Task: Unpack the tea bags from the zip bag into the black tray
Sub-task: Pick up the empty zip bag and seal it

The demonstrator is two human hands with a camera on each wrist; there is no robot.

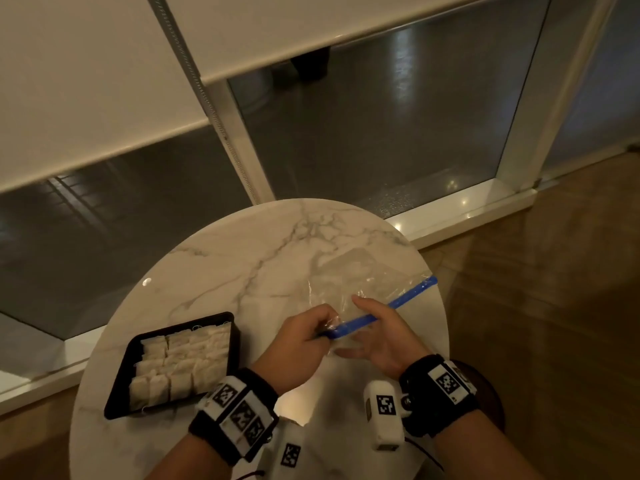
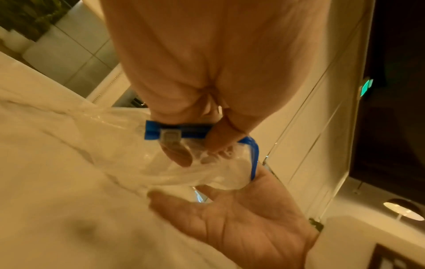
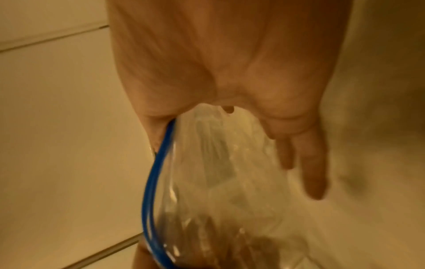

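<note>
A clear zip bag (image 1: 360, 278) with a blue zip strip (image 1: 408, 296) is held over the round marble table (image 1: 270, 258); no tea bags show inside it. My left hand (image 1: 329, 327) pinches the near end of the strip beside its slider (image 2: 170, 136). My right hand (image 1: 349, 327) takes the strip between thumb and forefinger, its other fingers (image 3: 310, 163) straight under the bag (image 3: 230, 200). The black tray (image 1: 119, 386) stands at the table's left front, packed with rows of white tea bags (image 1: 180, 362).
The table's edge curves close behind the bag on the right, with wooden floor (image 1: 554, 306) beyond. A window frame (image 1: 242, 140) and drawn blind (image 1: 86, 81) stand behind the table. Bare marble lies between tray and bag.
</note>
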